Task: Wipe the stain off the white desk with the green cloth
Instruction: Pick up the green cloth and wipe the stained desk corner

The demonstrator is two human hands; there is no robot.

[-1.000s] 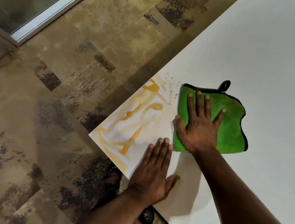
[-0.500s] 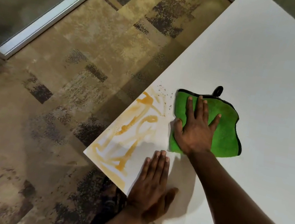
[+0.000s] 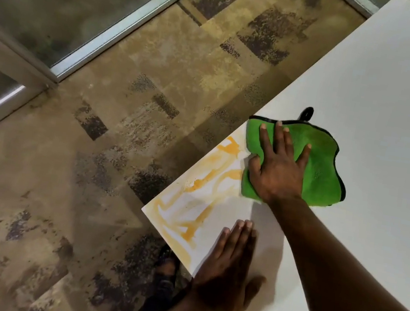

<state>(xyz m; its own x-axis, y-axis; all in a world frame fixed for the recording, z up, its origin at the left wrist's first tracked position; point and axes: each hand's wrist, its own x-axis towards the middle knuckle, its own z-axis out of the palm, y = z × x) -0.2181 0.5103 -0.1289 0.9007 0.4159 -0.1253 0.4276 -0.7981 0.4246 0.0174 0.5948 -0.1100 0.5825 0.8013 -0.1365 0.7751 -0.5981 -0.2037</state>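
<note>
A green cloth [image 3: 321, 169] with black trim and a black loop lies on the white desk [image 3: 395, 111] near its left edge. My right hand [image 3: 277, 167] presses flat on the cloth, fingers spread, thumb curled over its left edge. An orange-yellow smeared stain [image 3: 200, 190] covers the desk's near left corner, just left of the cloth, and the cloth's left edge overlaps the stain's upper right part. My left hand [image 3: 226, 270] rests flat on the desk at the near edge, fingers together, below the stain.
The desk's left edge and corner [image 3: 144, 210] drop off to a patterned brown carpet floor [image 3: 119, 141]. A glass partition with a metal frame [image 3: 116, 29] runs at the upper left. A dark sandal [image 3: 164, 279] shows under the desk corner.
My right hand has slid the cloth left and a little forward, so it now covers the stain's upper right part and the specks there. My left hand stays planted.
</note>
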